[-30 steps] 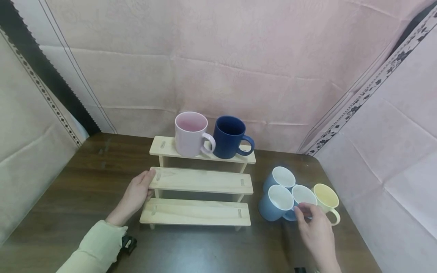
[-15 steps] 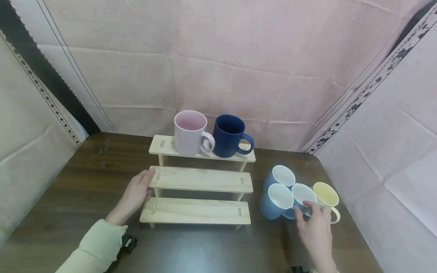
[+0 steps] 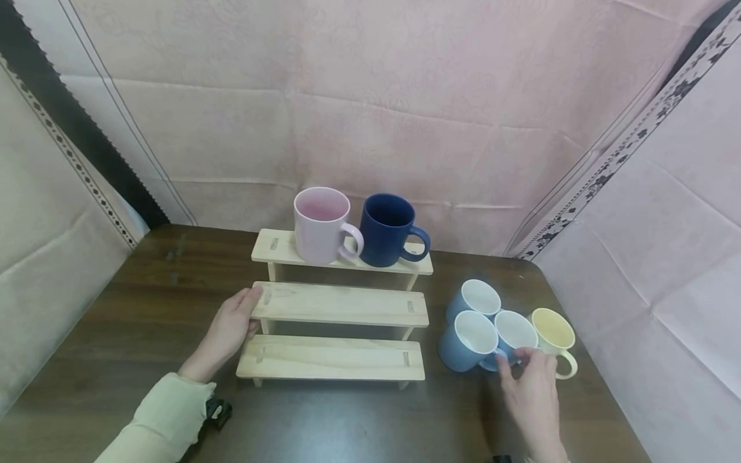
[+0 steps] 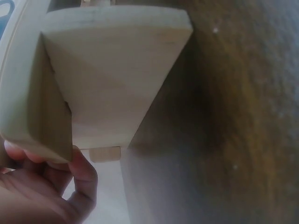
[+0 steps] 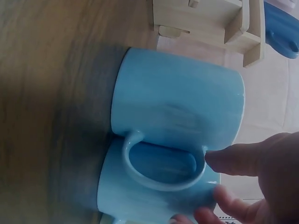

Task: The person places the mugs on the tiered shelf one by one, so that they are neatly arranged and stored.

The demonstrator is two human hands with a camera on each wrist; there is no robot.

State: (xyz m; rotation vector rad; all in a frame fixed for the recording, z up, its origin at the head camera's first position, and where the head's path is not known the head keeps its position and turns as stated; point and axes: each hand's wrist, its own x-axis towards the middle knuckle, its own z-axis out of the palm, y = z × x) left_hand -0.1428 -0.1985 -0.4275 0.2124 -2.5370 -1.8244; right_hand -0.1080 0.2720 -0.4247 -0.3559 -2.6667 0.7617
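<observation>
Two mugs shelved: pink mug (image 3: 321, 224), navy mug (image 3: 389, 229) on the stepped rack's (image 3: 341, 304) top tier.
Four left: near the surface's right edge.
Right hand (image 3: 534, 393): fingers pinching a light blue mug (image 3: 512, 335).
Left hand (image 3: 228, 330): fingers gripping the rack's left end.

Two mugs (image 3: 359, 228) stood side by side on the top step of the stepped rack (image 3: 340, 305), mid-table. Right of the rack, four cups (image 3: 505, 326) clustered touching on the table (image 3: 116, 334), near its right edge.
</observation>
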